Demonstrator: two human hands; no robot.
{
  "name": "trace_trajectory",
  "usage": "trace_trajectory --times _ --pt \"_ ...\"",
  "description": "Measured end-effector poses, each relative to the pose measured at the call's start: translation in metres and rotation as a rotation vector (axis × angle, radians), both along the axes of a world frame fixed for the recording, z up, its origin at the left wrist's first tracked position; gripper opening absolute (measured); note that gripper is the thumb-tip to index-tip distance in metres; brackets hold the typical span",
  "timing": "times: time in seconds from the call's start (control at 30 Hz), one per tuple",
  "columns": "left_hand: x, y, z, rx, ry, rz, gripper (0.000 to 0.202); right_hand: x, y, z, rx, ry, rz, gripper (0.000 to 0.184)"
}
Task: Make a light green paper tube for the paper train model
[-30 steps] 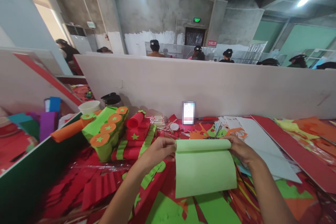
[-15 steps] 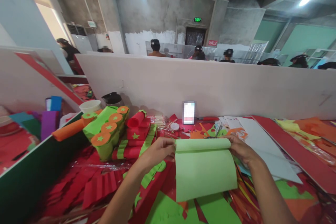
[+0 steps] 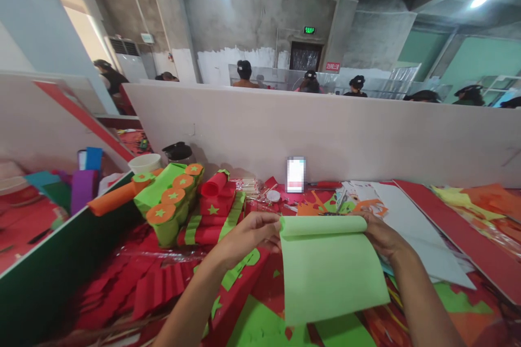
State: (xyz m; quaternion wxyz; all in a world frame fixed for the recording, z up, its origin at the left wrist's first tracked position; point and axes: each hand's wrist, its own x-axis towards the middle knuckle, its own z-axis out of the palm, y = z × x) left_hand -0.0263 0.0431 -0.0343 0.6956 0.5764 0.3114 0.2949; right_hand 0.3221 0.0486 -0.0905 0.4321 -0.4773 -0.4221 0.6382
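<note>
I hold a light green paper sheet (image 3: 331, 274) over the table, its far edge curled into a roll. My left hand (image 3: 248, 236) pinches the roll's left end, fingers closed on it. My right hand (image 3: 380, 236) grips the roll's right end, fingers wrapped round it. The rest of the sheet hangs flat toward me, above red and green paper scraps.
Green paper tubes with orange star caps (image 3: 169, 203) and red star rolls (image 3: 214, 206) stand at the left. A phone (image 3: 296, 174) leans on the white partition (image 3: 325, 130). White sheets (image 3: 407, 217), a red board (image 3: 456, 233) lie right. People sit beyond the partition.
The sheet and both hands have shifted slightly to the right in view; the rolled far edge stays held at both ends.
</note>
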Motion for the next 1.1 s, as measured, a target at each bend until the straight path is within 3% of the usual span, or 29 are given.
trace_trajectory --times 0.23,0.4,0.63,0.73,0.9,1.1 --pt "0.002 0.001 -0.006 0.261 0.167 -0.017 0.027 0.001 0.002 -0.003 -0.042 -0.034 0.082 0.04" --pt "0.002 0.003 -0.011 0.31 0.291 -0.096 0.024 0.001 0.001 -0.002 -0.041 -0.043 0.069 0.042" --pt "0.006 0.0 -0.016 0.215 0.267 -0.246 0.022 -0.004 -0.003 0.008 -0.001 0.042 0.093 0.041" --pt "0.009 0.002 -0.021 0.149 0.225 -0.234 0.021 -0.009 -0.006 0.016 0.033 0.111 0.048 0.034" --pt "0.013 0.005 -0.029 0.019 0.104 -0.118 0.016 -0.013 -0.007 0.026 0.174 0.133 -0.196 0.034" --pt "0.026 0.004 -0.044 -0.183 -0.025 -0.082 0.008 -0.007 -0.009 0.023 0.273 0.057 -0.167 0.055"
